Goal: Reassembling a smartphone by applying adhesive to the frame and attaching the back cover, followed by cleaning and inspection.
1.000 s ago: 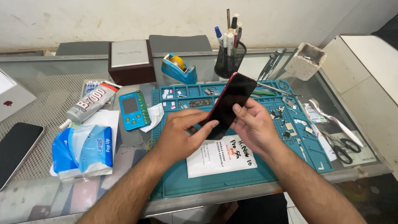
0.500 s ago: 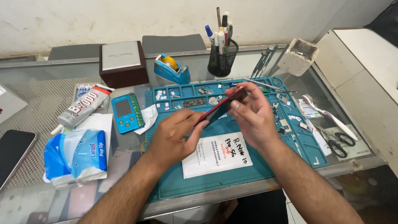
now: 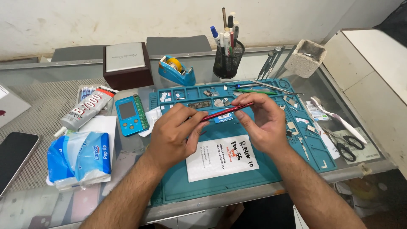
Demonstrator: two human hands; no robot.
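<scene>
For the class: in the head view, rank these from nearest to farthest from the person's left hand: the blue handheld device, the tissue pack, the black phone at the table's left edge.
From the left hand:
1. Blue handheld device, just left of it.
2. Tissue pack, farther left, lower.
3. Black phone, at the far left edge.

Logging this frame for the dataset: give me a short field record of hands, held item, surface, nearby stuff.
left hand: grips the near end of the phone
right hand: holds the far end
phone: red-edged, seen edge-on, held above the mat
mat: teal, on glass table
under hands: white packet
left of mat: blue tester, glue tube, tissue pack
</scene>
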